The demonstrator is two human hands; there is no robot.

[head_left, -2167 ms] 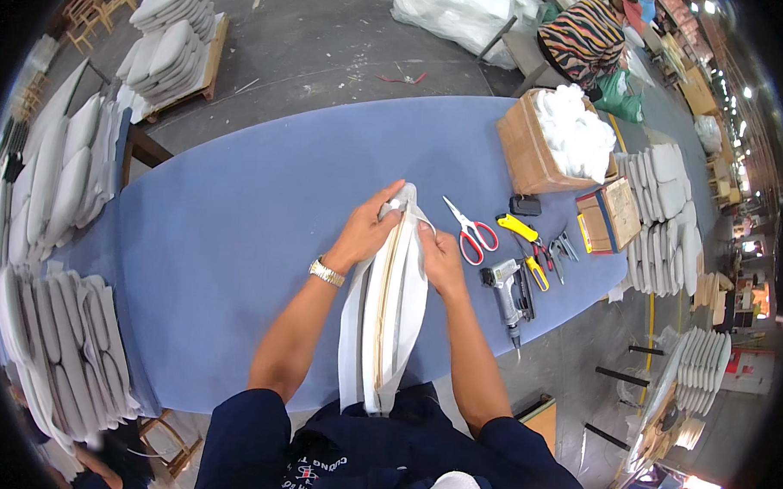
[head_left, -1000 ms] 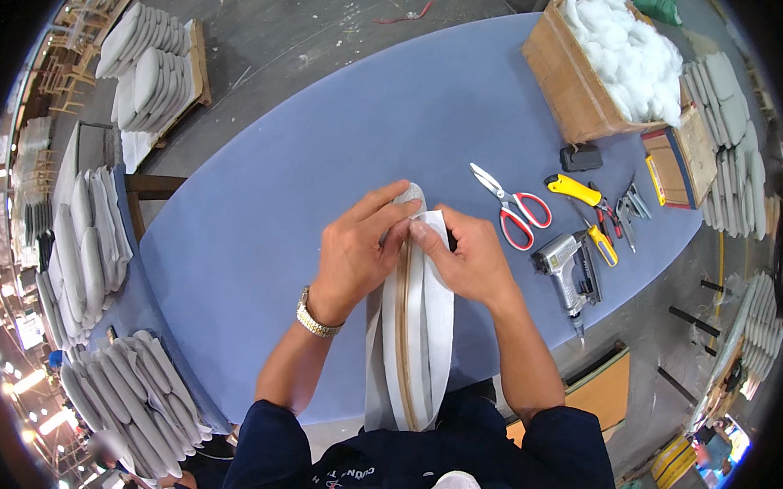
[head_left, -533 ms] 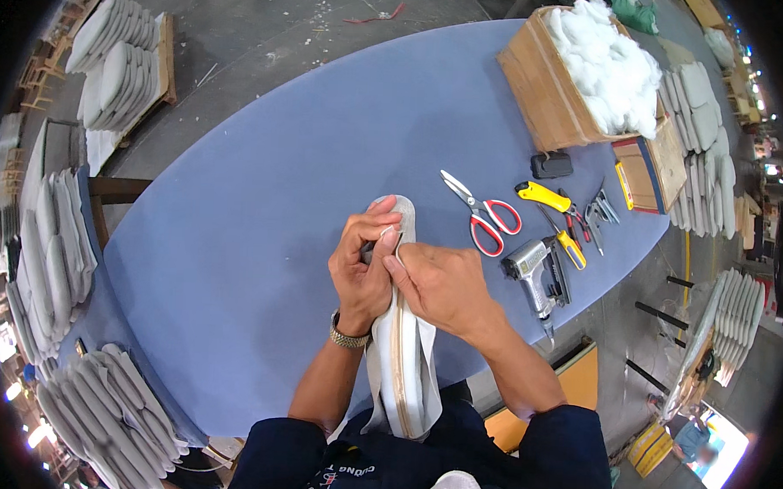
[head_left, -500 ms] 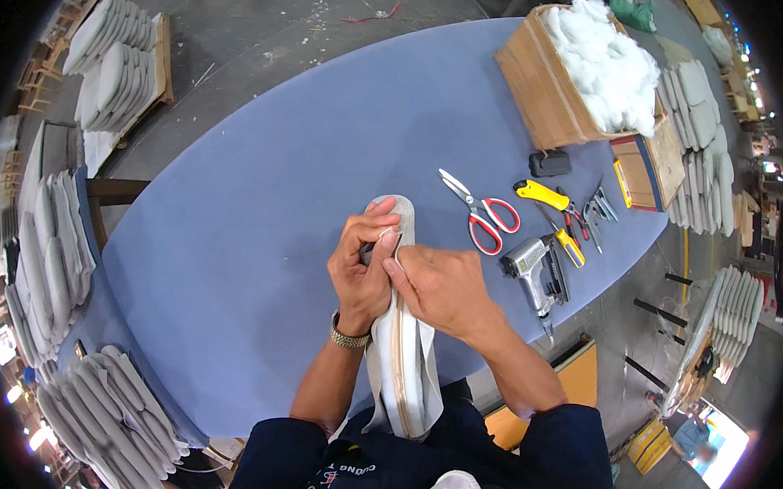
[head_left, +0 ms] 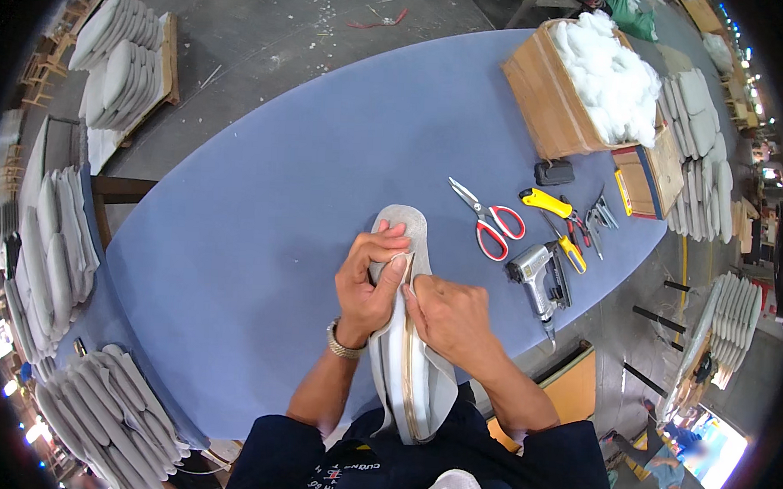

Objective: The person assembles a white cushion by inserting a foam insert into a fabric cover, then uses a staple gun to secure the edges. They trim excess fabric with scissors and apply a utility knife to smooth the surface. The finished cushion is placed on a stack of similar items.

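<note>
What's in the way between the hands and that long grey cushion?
Nothing I can see. The left hand touches the cushion near its far end, and the right hand grips its grey cover. The red-handled scissors and air stapler lie off to the right.

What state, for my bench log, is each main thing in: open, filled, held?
Padded piece: held by left hand and right hand, grey cover open
Scissors: unheld, handles spread
Large carton: open, heaped with white stuffing
Pistol-shaped tool: unheld, lying flat
Yellow screwdriver: unheld
Yellow knife: unheld, blade unclear
Small box: unclear whether open
</note>
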